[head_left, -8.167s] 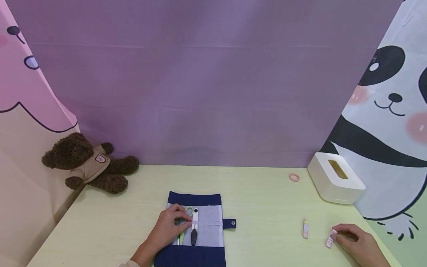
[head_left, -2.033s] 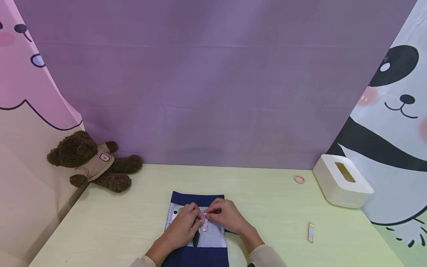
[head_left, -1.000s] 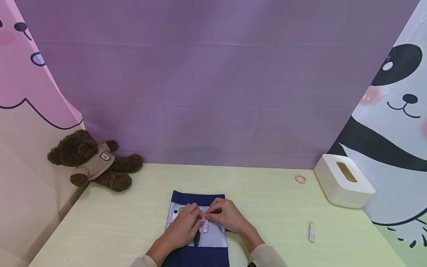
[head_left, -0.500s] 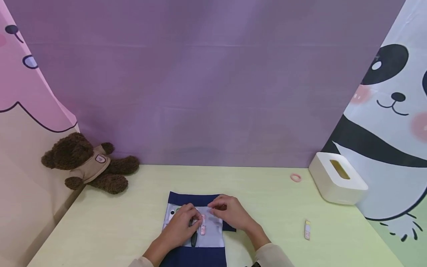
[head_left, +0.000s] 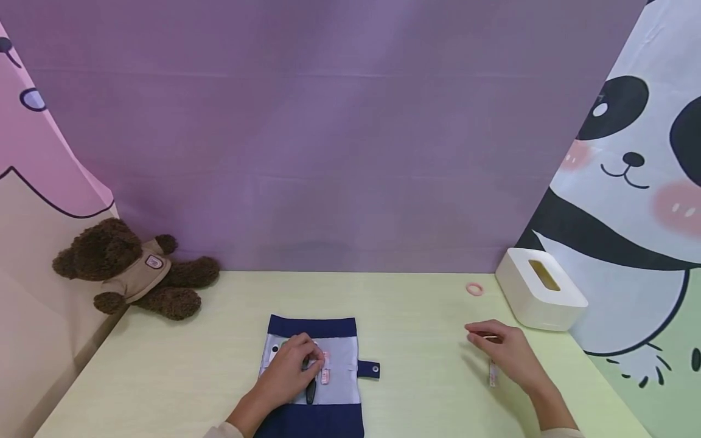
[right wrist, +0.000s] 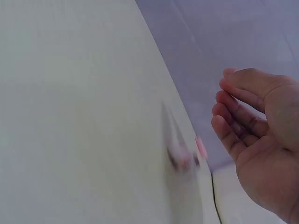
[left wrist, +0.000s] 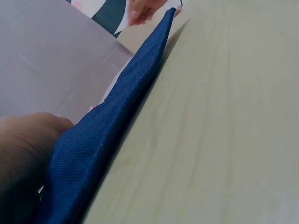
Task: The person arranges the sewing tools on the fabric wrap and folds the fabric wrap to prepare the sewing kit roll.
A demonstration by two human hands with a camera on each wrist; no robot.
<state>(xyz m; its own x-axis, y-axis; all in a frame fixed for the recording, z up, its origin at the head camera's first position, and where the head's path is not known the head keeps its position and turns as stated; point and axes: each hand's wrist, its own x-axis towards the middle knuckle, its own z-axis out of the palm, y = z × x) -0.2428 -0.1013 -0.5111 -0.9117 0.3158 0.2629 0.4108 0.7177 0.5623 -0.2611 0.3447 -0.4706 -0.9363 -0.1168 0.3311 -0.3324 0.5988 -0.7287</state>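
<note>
A navy fabric tool roll (head_left: 312, 421) lies unfolded, its pale lining showing. On the lining, my left hand (head_left: 289, 370) pinches the thin elastic band with thumb and fingertips. A slim pink-patterned stick (head_left: 325, 377) is tucked under that band, just right of those fingertips. Beneath the same hand, a black-handled tool (head_left: 310, 391) is partly hidden. The left wrist view shows the roll's blue edge (left wrist: 107, 121) beside the hand. My right hand (head_left: 506, 353) hovers, fingers loosely bent and holding nothing, over a second slim stick (head_left: 492, 376), blurred in the right wrist view.
A pink ring (head_left: 474, 289) lies near the table's back edge, left of a white tissue box (head_left: 539, 292). At the back left a brown teddy bear (head_left: 137, 267) lies on its side. The snap tab (head_left: 369, 369) sticks out right of the roll.
My right hand has let go of the pink-patterned stick, leaving it under the band, and has swung right to the second stick. The left hand has stayed at the roll.
</note>
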